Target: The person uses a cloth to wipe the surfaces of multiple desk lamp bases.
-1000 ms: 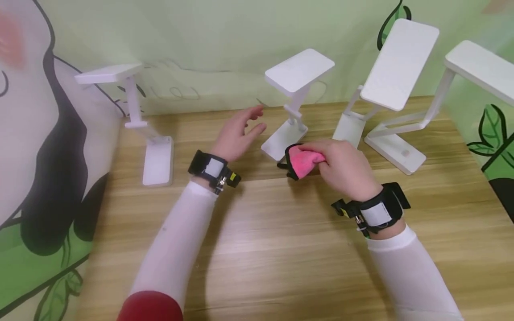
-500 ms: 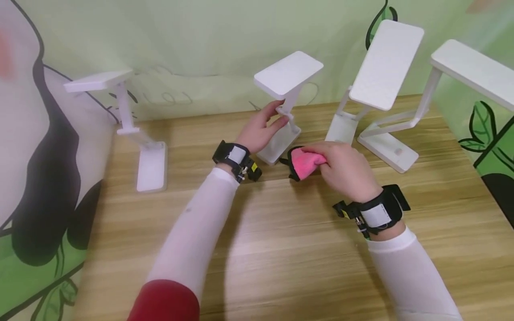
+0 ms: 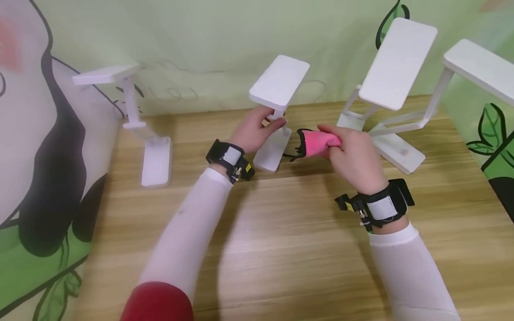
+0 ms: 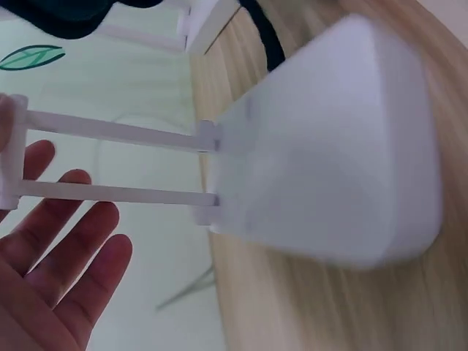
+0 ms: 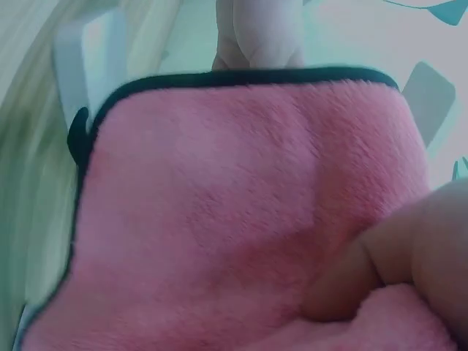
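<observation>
A white folding desk lamp (image 3: 279, 82) stands near the back of the table, its flat head above its base (image 3: 273, 151). My left hand (image 3: 250, 133) holds this lamp at the joint midway up, thumb in front. In the left wrist view, the fingers (image 4: 91, 234) spread behind the two thin struts (image 4: 117, 131). My right hand (image 3: 355, 156) grips a pink plush cloth (image 3: 315, 142) with black edging, just right of the lamp base. The cloth's fluffy face (image 5: 205, 175) fills most of the right wrist view, fingers (image 5: 365, 270) pressed into it.
Another white lamp (image 3: 156, 162) stands at the left. Two more, one with a raised head (image 3: 397, 64) and one with a level head (image 3: 482, 69), stand behind and right of my right hand. A painted wall (image 3: 201, 40) borders the wooden table (image 3: 281, 249).
My left hand has moved right and taken hold of the lamp's joint. The lamp has shifted left and turned. My right hand has drawn the cloth slightly right and away from the lamp base.
</observation>
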Available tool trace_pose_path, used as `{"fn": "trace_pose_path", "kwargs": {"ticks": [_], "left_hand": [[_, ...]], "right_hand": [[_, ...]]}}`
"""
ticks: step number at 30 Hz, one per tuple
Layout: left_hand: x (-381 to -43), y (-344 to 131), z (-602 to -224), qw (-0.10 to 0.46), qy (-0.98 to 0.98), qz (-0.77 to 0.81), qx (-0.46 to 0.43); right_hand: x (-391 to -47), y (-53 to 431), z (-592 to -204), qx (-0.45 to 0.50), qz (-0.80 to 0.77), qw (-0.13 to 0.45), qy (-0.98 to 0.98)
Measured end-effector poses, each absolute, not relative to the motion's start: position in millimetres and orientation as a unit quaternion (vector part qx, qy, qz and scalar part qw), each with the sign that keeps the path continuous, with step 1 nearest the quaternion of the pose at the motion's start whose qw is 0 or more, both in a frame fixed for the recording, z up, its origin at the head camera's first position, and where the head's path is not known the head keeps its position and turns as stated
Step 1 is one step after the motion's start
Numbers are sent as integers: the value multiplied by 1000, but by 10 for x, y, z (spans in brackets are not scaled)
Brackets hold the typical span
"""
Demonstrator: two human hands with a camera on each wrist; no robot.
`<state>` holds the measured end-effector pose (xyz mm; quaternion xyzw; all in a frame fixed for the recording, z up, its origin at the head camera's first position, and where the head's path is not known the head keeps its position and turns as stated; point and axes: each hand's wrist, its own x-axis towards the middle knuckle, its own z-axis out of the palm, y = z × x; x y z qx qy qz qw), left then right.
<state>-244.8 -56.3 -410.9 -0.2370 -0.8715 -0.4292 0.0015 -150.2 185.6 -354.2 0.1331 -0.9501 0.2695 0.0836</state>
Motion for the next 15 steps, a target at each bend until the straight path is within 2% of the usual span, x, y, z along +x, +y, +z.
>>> {"fn": "trace_pose_path", "kwargs": {"ticks": [5,11,13,15], "left_hand": [[-2389,-686,-4040,-20,-882,-422,-209],[-2343,-729,-4029,-14,-885,-420,-202],[-2331,-728,-4034,-14,-885,-419,-204],[-2321,-728,-4033,-14,-885,-418,-203]], "right_hand": [[-1506,1717,-3604,130,316,120,-932],[-1438,1513,-3790,172,325,71,-927],[-1432,1521,-3755,153,339,92,-924],[-1438,1553,-3690,124,367,143,-911]]}}
